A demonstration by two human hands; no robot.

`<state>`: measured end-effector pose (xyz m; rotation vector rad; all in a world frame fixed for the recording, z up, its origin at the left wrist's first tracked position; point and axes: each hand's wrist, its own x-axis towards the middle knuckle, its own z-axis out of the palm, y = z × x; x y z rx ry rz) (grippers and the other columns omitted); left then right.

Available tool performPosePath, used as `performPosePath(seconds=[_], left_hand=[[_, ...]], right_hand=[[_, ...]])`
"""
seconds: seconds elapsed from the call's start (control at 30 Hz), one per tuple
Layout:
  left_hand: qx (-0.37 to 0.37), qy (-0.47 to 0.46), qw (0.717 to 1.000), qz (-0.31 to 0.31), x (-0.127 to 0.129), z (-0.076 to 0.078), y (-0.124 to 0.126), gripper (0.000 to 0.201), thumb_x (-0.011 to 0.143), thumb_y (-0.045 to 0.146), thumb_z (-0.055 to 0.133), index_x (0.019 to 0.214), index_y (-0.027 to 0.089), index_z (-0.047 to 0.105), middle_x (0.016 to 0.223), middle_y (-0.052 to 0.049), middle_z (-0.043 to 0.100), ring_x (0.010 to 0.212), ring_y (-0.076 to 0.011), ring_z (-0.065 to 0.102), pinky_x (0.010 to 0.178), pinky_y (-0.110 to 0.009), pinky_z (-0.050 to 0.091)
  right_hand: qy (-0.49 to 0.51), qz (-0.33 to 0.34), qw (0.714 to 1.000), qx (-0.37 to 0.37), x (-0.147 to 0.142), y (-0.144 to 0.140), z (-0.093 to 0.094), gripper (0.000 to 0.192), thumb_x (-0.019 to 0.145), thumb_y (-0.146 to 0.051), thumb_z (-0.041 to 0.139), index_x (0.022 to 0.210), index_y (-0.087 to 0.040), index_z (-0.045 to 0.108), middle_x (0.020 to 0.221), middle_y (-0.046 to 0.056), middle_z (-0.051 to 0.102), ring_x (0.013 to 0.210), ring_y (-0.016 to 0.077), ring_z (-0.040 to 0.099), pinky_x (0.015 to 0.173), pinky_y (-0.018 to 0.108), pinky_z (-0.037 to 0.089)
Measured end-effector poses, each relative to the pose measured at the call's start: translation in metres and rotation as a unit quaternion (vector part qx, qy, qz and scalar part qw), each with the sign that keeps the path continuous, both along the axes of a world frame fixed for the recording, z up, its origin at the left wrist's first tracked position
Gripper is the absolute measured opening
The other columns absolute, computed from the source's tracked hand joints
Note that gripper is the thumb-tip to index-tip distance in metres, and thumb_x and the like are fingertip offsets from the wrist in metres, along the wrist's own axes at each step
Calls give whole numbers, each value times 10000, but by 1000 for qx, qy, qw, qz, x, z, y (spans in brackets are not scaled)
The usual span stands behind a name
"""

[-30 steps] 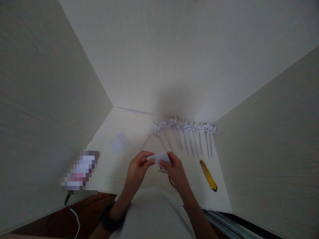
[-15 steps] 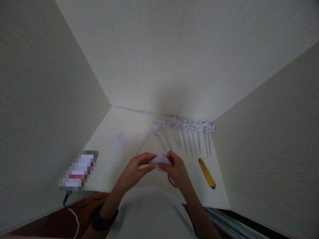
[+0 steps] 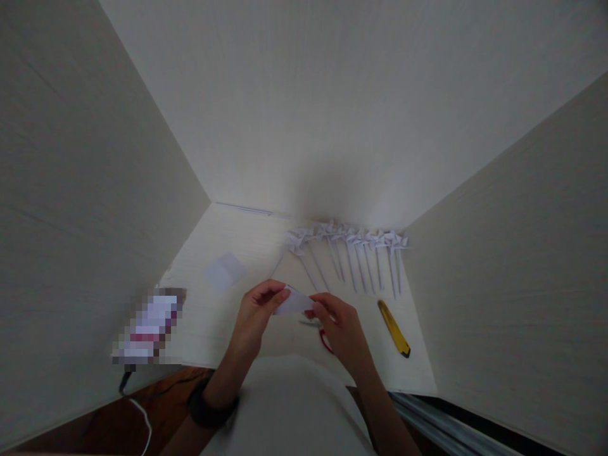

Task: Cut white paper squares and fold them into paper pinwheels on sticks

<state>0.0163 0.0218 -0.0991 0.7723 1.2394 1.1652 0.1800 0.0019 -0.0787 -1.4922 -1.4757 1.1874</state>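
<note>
1. Walls (image 3: 304, 107): pale, at the back and on both sides of the work area.
2. Table (image 3: 251, 237): pale surface, lit from above; a shadow falls on the back wall.
3. Pinwheels (image 3: 363, 240): white, laid in a row along the back right, heads overlapping toward the wall, stems toward the person.
4. Phone (image 3: 149, 326): near left edge, screen pixelated, cord (image 3: 145, 418) running off its lower end.
5. Left hand (image 3: 254, 315): narrow pinch. Thumb lies on top of the paper's left end, fingers curled behind it. Black band on the wrist.
6. Right hand (image 3: 342, 323): narrow pinch, thumb and index finger close together at the paper's right end; remaining fingers partly hidden.
7. Sheet (image 3: 224, 271): white, creased, flat on the table, left of the left hand and apart from it.
8. Knife (image 3: 393, 328): yellow with a dark end, lying slantwise, right of the right hand, untouched.
9. Paper (image 3: 295, 303): small white piece spanning the gap between the hands, gripped at both ends, slightly tilted. Number of layers: cannot tell.
10. Scissors (image 3: 311, 323): red handles, partly covered by the right hand; contact between them cannot be judged.
</note>
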Motion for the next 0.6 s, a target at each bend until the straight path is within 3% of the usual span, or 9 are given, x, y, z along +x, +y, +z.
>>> performPosePath(seconds=[0.27, 0.43, 0.5, 0.6], left_hand=[[22, 26, 999, -37, -1, 9, -2, 157, 689, 316, 726, 773, 184, 713, 708, 1, 664, 660, -126, 570, 589, -210, 417], [59, 66, 995, -55, -3, 11, -2, 169, 704, 321, 708, 646, 169, 664, 625, 5, 613, 617, -134, 544, 576, -227, 418], [76, 89, 992, -45, -2, 6, -2, 179, 712, 306, 693, 611, 169, 639, 597, 12, 581, 600, -134, 527, 569, -231, 410], [100, 122, 986, -46, 1, -3, -6, 163, 718, 255, 683, 589, 169, 633, 590, 9, 567, 606, -140, 523, 588, -239, 407]], right_hand=[[-19, -1, 1000, 9, 2, 0, 0, 214, 855, -298, 488, 759, -186, 643, 622, 17, 679, 612, 160, 663, 622, 247, 473], [-62, 17, 998, 18, 4, -3, -1, 314, 892, -277, 455, 602, -207, 552, 477, -24, 577, 479, 133, 542, 569, 252, 401], [-77, 31, 996, 25, 3, -4, -1, 300, 887, -264, 465, 604, -204, 543, 542, -6, 600, 537, 143, 553, 596, 261, 394], [-87, 47, 995, 29, 2, -4, -3, 101, 822, -218, 561, 726, -196, 587, 743, 28, 651, 709, 174, 583, 656, 271, 396]])
